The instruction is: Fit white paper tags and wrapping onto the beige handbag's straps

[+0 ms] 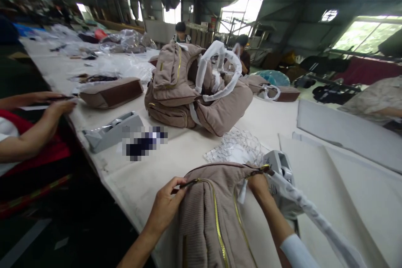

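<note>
A beige ribbed bag [204,213] with gold zippers stands at the table's near edge in front of me. My left hand [165,205] pinches the bag's left top corner at the zipper end. My right hand [259,184] is closed on the right top corner, by a white tag and the dark zipper end. A strap wrapped in white paper [314,213] runs from that corner down to the right.
A pile of matching beige bags [197,92] with white-wrapped handles lies mid-table. A grey tape dispenser [113,130] sits to the left, another [282,167] behind my right hand. Clear plastic [235,146] lies between. Another person's hands [56,104] work at the left. Grey sheets [345,130] lie right.
</note>
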Demonstrator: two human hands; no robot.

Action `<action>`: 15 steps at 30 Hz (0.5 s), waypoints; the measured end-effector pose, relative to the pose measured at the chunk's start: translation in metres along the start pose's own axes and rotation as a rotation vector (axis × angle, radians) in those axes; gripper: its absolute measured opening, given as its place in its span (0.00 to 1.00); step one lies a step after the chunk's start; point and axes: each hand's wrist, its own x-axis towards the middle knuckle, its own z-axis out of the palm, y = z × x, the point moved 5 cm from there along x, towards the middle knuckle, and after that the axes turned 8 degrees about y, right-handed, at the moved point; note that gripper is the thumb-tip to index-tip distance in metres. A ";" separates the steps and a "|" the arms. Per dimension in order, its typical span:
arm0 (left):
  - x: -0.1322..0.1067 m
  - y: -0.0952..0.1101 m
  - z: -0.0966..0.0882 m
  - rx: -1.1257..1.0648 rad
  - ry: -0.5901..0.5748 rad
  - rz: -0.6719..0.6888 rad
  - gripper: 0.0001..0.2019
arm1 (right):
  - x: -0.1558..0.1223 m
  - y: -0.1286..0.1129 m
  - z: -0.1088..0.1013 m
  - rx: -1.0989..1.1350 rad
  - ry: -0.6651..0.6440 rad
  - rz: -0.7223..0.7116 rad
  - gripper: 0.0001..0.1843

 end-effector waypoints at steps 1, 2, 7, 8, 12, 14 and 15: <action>-0.001 0.002 0.000 -0.002 -0.006 0.001 0.11 | 0.004 0.003 0.002 0.003 -0.010 0.022 0.16; -0.001 0.004 0.001 -0.003 -0.018 0.002 0.10 | 0.006 0.006 0.003 0.011 -0.018 0.052 0.16; -0.002 0.012 0.004 -0.030 -0.053 -0.010 0.11 | 0.005 0.019 -0.007 0.098 -0.017 0.182 0.13; -0.001 0.013 0.005 -0.023 -0.061 -0.013 0.13 | 0.002 0.021 -0.010 0.135 -0.017 0.203 0.12; 0.000 0.010 0.007 0.005 -0.071 -0.037 0.15 | -0.024 0.030 -0.027 0.323 -0.021 0.298 0.10; -0.002 0.007 0.003 -0.008 0.001 -0.069 0.16 | -0.046 0.031 -0.041 0.457 -0.031 0.353 0.13; -0.004 0.007 0.000 -0.015 0.051 -0.081 0.16 | -0.058 0.029 -0.049 0.570 -0.045 0.380 0.15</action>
